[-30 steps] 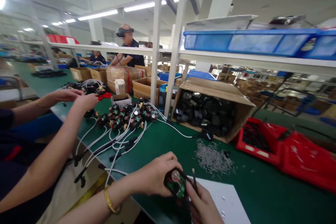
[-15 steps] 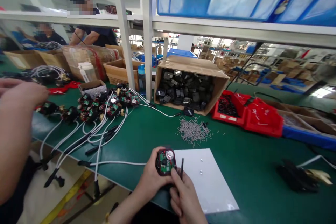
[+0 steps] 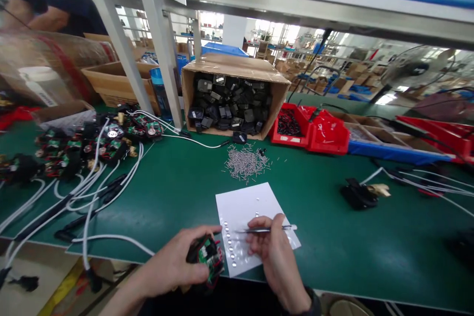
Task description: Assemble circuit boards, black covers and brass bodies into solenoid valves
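My left hand (image 3: 177, 261) is wrapped round a small device with a green circuit board (image 3: 208, 256), black housing and red wires. The device is tilted at the table's front edge, its underside hidden by my palm. My right hand (image 3: 276, 252) grips slim pointed tweezers (image 3: 259, 230) between thumb and fingers, the tip pointing left over a white sheet (image 3: 240, 202). A column of small shiny round pieces (image 3: 229, 242) lies along the sheet's left side. Another small round piece (image 3: 257, 199) sits near its top.
Behind the sheet lies a pile of small metal pins (image 3: 245, 162). A cardboard box (image 3: 237, 61) of black housings stands behind it, beside red bins (image 3: 328, 133). Wired circuit assemblies (image 3: 70, 150) with white cables (image 3: 111, 239) crowd the left. A black part (image 3: 358, 194) lies right.
The view has shifted right and down. My hands have moved apart: the device is now left of the sheet and turned, while the tweezers have swung from upright to nearly level over the sheet.
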`<state>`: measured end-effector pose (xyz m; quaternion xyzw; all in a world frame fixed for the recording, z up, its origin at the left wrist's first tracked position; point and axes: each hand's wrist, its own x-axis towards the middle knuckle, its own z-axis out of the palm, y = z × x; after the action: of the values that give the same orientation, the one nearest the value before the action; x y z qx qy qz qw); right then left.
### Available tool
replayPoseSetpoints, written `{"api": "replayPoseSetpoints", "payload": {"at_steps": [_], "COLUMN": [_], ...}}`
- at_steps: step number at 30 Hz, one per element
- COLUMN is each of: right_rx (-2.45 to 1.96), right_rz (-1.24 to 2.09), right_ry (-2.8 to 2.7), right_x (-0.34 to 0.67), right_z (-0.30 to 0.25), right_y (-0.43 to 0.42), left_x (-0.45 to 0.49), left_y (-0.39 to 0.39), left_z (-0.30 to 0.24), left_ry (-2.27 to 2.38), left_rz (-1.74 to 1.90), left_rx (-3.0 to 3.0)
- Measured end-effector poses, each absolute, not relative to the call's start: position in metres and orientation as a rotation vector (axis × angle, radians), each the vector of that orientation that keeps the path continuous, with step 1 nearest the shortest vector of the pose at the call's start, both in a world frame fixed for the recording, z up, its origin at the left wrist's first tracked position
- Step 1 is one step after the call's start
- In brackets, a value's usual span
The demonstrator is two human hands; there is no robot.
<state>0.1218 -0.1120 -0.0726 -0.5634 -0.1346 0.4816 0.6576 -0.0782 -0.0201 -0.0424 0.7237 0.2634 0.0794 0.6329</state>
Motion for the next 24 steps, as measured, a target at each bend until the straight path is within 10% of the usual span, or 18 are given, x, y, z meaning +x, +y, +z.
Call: {"api": "replayPoseSetpoints", "payload": {"at_steps": [24], "right_rx": [-1.477], "right_rz": [0.981], "right_ry": [-0.726], "right_x": [0.122], "right_z": [-0.095], "right_y": [-0.090], "left_x": [-0.070], "left_y": [-0.011], "left_z": [-0.037], "left_ry": [0.592], "left_rz": [0.129], "left_rx": [1.813]}}
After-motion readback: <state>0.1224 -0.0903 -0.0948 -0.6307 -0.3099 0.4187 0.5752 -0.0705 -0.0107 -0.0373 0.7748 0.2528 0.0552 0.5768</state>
